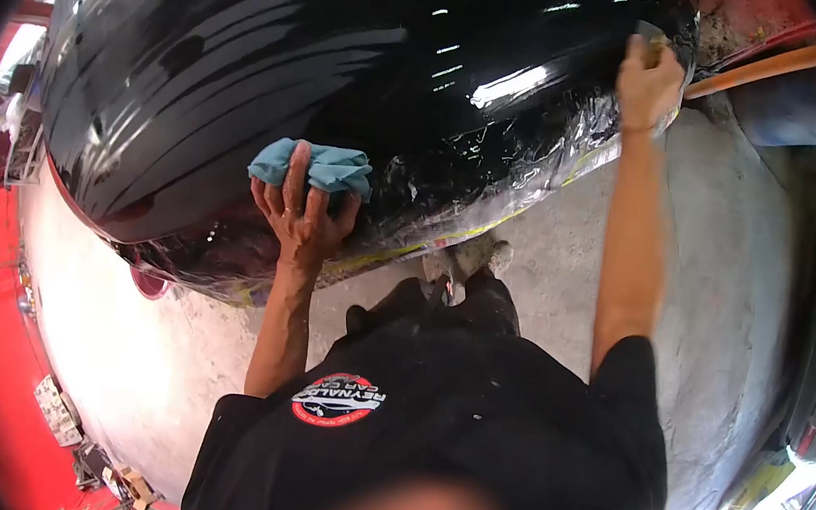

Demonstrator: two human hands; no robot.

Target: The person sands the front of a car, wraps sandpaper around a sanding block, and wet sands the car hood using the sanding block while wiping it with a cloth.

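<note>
Cloth (332, 168), blue and bunched, fills your left hand (306, 226) at the near edge of the black panel (280, 49); farther out, your right hand (650, 89) grips a small object (648, 31), too unclear to identify, by the panel's right edge.

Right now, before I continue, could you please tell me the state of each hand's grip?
Left hand: closed, holding a folded blue cloth.
Right hand: closed, holding a small object, too unclear to name.
</note>
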